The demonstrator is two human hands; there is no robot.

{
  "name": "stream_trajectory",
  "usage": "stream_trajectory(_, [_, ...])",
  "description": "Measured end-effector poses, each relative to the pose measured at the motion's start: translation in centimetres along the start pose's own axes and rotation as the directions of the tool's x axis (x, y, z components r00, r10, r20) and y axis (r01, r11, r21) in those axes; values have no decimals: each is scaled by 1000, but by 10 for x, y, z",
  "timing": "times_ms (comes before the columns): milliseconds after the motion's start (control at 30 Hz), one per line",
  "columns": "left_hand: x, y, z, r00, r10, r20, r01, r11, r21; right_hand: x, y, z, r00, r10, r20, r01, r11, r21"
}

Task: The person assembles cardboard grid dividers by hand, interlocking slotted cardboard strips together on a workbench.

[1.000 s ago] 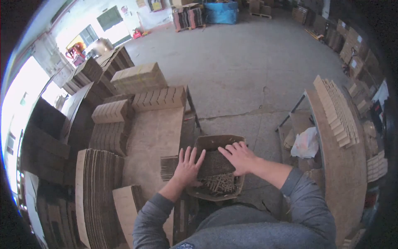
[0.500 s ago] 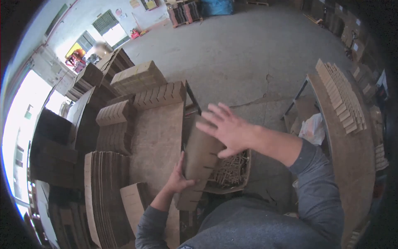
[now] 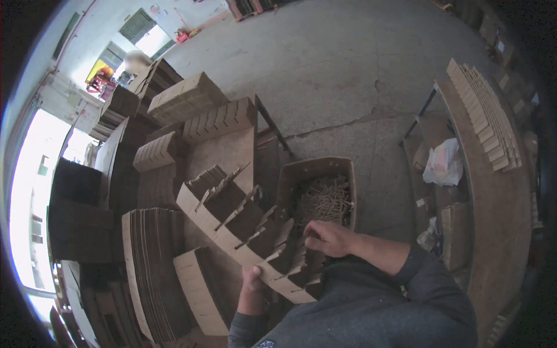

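A slotted cardboard divider point(image 3: 232, 240) slants across the front of the table, its pieces fanned apart with dark gaps between them. My left hand point(image 3: 252, 284) grips its near long edge, thumb on the outer face and the other fingers hidden beneath. Above the divider's right end is my right hand point(image 3: 332, 238), its fingers curled in close to the upright cardboard tabs. Whether a small piece sits inside those fingers is hidden. Just beyond, a bin point(image 3: 316, 162) holds a heap of thin cardboard scraps point(image 3: 328, 200).
The table point(image 3: 229, 153) carries slotted cardboard stacks point(image 3: 217, 123) and a tall row of flat sheets point(image 3: 148, 272). A wrapped carton point(image 3: 187, 98) stands behind. On the right, a second table point(image 3: 493, 232) bears cardboard strips point(image 3: 481, 116), with a plastic bag point(image 3: 444, 162) below.
The compact cardboard block between my hands is now spread into a fanned divider. My right hand went from open and spread to curled, moving down toward me. The view shifted slightly.
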State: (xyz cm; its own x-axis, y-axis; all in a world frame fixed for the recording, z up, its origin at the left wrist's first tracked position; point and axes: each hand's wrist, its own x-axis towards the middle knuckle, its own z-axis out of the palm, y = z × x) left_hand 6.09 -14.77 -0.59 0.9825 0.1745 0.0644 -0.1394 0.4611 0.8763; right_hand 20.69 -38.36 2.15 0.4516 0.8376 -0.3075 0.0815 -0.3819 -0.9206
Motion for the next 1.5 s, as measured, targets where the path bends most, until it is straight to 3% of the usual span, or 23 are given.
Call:
stream_trajectory(100, [-1,3,9,998,48,44,-51,996,72,5,2,7,999,-19,50,20,1000,-16])
stream_trajectory(300, [-9,15,14,994,58,96,-74,982,176,4,6,10,969,-246,22,247,969,-6])
stream_trajectory(400, [-10,27,27,1000,25,-18,-21,976,218,-5,-4,-7,899,-398,-185,391,917,-72])
stream_trajectory(500, [-13,27,27,998,53,-47,-40,971,235,-1,-9,-30,939,-129,-320,23,948,-317])
stream_trajectory(600, [-15,26,23,998,46,-40,-35,970,242,0,-18,-26,974,109,-197,-183,892,-413])
stream_trajectory(667, [-10,25,23,998,55,-18,-49,968,245,-2,-30,-10,993,-107,49,118,905,-408])
stream_trajectory(700, [-13,26,24,999,49,-18,-43,968,246,-3,-33,1,981,-156,113,188,902,-388])
stream_trajectory(767, [-14,31,30,998,64,-8,-59,963,264,-2,-38,19,917,-388,89,398,886,-237])
stream_trajectory(900, [-4,36,40,998,55,0,-53,967,250,-10,-40,21,853,-522,17,519,843,-144])
stream_trajectory(1000, [-9,38,38,990,87,-107,-57,964,259,-10,-25,-7,827,-537,-169,478,828,-294])
stream_trajectory(1067, [-1,43,52,984,136,-112,-114,977,182,-2,-12,-24,961,-198,-193,83,872,-483])
stream_trajectory(1100, [-4,41,49,984,139,-108,-122,980,158,-4,-8,-25,971,-101,-218,-28,854,-520])
stream_trajectory(1200, [-24,19,15,980,136,-143,-116,983,143,-5,-3,-19,992,107,-60,-122,890,-438])
stream_trajectory(1300, [-21,16,17,983,156,-95,-138,975,175,-7,8,8,987,-2,163,63,927,-369])
stream_trajectory(1500, [-20,22,28,988,126,-93,-116,987,110,-11,8,23,976,-158,149,171,982,-81])
